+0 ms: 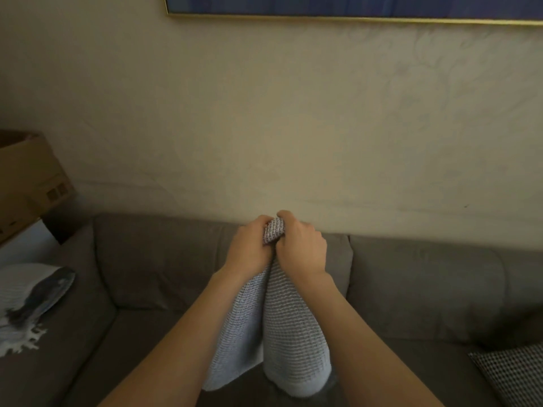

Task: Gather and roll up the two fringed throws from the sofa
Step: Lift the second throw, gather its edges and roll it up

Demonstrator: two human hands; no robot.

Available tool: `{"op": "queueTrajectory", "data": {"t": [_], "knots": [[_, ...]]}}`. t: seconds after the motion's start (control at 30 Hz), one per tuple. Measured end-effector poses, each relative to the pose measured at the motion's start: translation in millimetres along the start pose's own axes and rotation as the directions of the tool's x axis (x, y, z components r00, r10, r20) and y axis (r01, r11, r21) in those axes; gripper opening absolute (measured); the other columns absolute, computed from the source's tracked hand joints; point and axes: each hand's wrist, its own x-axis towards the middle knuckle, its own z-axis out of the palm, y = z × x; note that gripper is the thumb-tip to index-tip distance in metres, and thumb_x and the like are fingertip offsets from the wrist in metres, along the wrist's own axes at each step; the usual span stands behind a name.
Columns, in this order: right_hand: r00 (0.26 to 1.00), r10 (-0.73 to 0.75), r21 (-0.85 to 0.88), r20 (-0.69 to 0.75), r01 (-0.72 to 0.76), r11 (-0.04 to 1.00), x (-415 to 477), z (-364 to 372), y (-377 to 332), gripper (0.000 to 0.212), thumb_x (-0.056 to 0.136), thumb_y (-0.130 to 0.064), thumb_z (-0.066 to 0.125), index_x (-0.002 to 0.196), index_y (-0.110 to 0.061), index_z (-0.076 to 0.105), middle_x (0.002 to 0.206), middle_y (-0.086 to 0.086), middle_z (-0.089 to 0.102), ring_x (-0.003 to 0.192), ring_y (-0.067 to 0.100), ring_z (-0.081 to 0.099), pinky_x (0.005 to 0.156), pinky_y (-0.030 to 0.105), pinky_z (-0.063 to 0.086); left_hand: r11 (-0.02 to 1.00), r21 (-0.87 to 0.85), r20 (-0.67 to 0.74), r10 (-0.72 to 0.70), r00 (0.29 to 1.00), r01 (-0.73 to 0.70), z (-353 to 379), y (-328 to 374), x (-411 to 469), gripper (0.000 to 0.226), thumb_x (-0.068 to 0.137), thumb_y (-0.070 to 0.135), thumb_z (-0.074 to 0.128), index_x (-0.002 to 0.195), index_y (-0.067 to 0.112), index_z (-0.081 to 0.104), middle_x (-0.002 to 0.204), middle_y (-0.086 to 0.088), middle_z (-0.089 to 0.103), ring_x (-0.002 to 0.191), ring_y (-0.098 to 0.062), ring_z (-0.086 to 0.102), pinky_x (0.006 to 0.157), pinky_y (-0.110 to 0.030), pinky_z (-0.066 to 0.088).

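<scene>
Both hands, the left (249,245) and right (301,245), bunch the top of a soft, limp throw (293,333) hanging below them; best gripped there, while a second throw (26,298) lies far left.

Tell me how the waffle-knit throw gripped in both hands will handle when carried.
Probably floppy: the throw hangs in limp folds below the left hand and right hand. Likely not slippery, since its coarse waffle weave looks grippy. Seems light for its bulk, as it is held by one bunched edge.
</scene>
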Motion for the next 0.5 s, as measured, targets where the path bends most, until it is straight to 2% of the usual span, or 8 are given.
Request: {"op": "queueTrajectory", "data": {"t": [0.07,0.17,0.23,0.3,0.4,0.43,0.5], "knots": [[0.997,-0.039,-0.045,-0.059,0.037,0.998,3,-7,-2,0.053,0.092,-0.007,0.05,0.141,-0.028,0.051,0.104,0.009,0.068,0.086,0.039,0.065,0.063,0.039,0.042,0.999,-0.03,-0.017,-0.02,1.0,0.02,7,-10,-9,0.025,0.089,0.026,0.062,0.113,0.033,0.064,0.096,0.009,0.077,0.089,-0.02,0.073,0.076,-0.045,0.059],[0.985,-0.089,-0.077,-0.15,0.078,0.994,7,-19,-1,0.061,0.091,-0.001,0.05,0.145,-0.029,0.051,0.104,0.01,0.065,0.078,0.041,0.063,0.058,0.038,0.035,0.997,-0.028,-0.026,-0.08,0.996,0.079,18,-29,-21,0.013,0.087,0.038,0.06,0.098,0.033,0.065,0.087,0.013,0.074,0.082,-0.017,0.071,0.072,-0.045,0.06],[0.973,-0.107,-0.079,-0.205,0.093,0.993,11,-26,3,0.062,0.089,0.001,0.051,0.144,-0.027,0.052,0.104,0.012,0.065,0.077,0.042,0.063,0.058,0.038,0.035,0.991,-0.094,-0.047,-0.098,0.994,0.093,23,-36,-27,0.019,0.091,0.047,0.059,0.098,0.031,0.068,0.086,0.011,0.075,0.083,-0.019,0.072,0.072,-0.047,0.06],[0.965,-0.12,-0.09,-0.235,0.101,0.991,14,-31,7,0.061,0.089,0.003,0.051,0.143,-0.024,0.053,0.099,0.012,0.066,0.074,0.042,0.062,0.057,0.037,0.033,0.984,-0.174,-0.071,-0.054,0.996,0.041,25,-33,-31,0.025,0.096,0.046,0.056,0.11,0.03,0.07,0.093,0.011,0.076,0.088,-0.017,0.073,0.076,-0.048,0.061],[0.962,-0.108,-0.08,-0.251,0.09,0.993,17,-38,10,0.049,0.092,0.004,0.048,0.136,-0.017,0.047,0.083,0.01,0.062,0.063,0.039,0.057,0.051,0.036,0.027,0.974,-0.21,-0.154,0.055,0.987,-0.087,29,-21,-32,0.03,0.101,0.021,0.058,0.131,0.023,0.063,0.11,0.007,0.076,0.097,-0.016,0.073,0.083,-0.05,0.061],[0.963,-0.084,-0.056,-0.255,0.072,0.996,18,-41,11,0.039,0.093,0.004,0.046,0.127,-0.015,0.043,0.078,0.008,0.059,0.06,0.038,0.055,0.049,0.036,0.024,0.974,-0.195,-0.172,0.081,0.982,-0.115,29,-15,-33,0.044,0.102,0.014,0.059,0.144,0.025,0.055,0.122,0.005,0.074,0.105,-0.016,0.072,0.09,-0.047,0.061],[0.964,-0.031,-0.021,-0.265,0.027,0.999,21,-48,12,0.027,0.094,0.002,0.044,0.11,-0.017,0.033,0.071,0.004,0.054,0.057,0.036,0.051,0.049,0.038,0.023,0.974,-0.124,-0.172,0.165,0.971,-0.187,28,-5,-36,0.074,0.103,0.006,0.058,0.162,0.038,0.027,0.149,0.003,0.061,0.123,-0.017,0.065,0.101,-0.039,0.056]]}}
